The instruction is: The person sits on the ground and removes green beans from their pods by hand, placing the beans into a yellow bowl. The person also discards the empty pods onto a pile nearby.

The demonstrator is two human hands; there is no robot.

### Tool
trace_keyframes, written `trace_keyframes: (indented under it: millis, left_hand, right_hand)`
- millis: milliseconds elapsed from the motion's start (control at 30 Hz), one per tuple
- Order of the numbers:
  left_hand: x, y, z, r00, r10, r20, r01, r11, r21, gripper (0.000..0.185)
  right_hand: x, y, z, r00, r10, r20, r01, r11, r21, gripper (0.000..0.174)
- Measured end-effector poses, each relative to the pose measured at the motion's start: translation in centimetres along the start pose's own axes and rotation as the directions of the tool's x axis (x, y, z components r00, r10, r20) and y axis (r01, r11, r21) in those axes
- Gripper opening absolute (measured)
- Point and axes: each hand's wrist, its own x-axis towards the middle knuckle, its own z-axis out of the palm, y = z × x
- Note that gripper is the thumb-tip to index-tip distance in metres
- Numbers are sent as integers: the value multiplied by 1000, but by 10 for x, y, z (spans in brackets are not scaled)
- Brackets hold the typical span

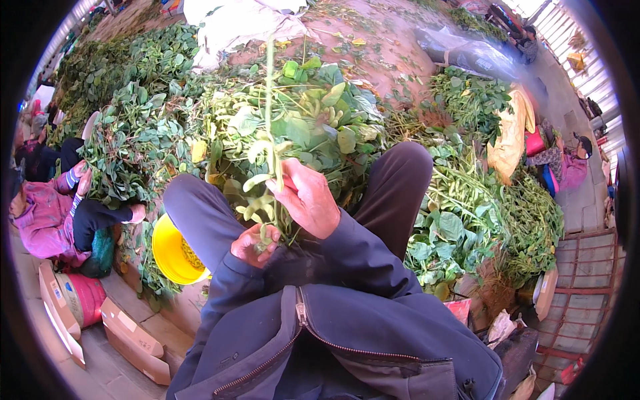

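Observation:
Between my knees, my right hand [310,200] grips the stem of a soybean plant [270,155], which stands upright with green pods along it. Just below and to the left, the fingers of my left hand [256,245] close around a pod low on the same plant. Beyond my hands lies a large heap of leafy soybean plants [295,115], many with pods showing. A yellow bucket [165,250] stands beside my left knee with green pods inside.
More plant heaps [450,230] lie at the right and left. A person in a pink top [45,220] sits at the left, another [572,170] at the far right. Cardboard boxes [130,335] stand lower left, a yellow sack [507,135] at right, and a metal grid [575,295] lower right.

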Motion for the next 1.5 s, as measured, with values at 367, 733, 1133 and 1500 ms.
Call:
trace_keyframes:
  millis: [367,733,1133,1500]
  left_hand:
    - [-9,-2,-18,981,122,-148,-95,980,175,40]
    - [-94,112,-81,819,570,-71,-573,819,-32,23]
    - [-157,99,-286,265,486,-833,-380,847,373,41]
    - [-146,17,-380,405,809,-427,-367,571,734,70]
  right_hand:
    - [-10,-11,-23,992,-113,-63,120,985,123,21]
    - [-65,-25,-297,492,34,-870,233,958,169,13]
    - [-319,111,-479,95,342,-935,-754,638,157,26]
    - [84,77,-137,996,-80,-27,56,868,-494,16]
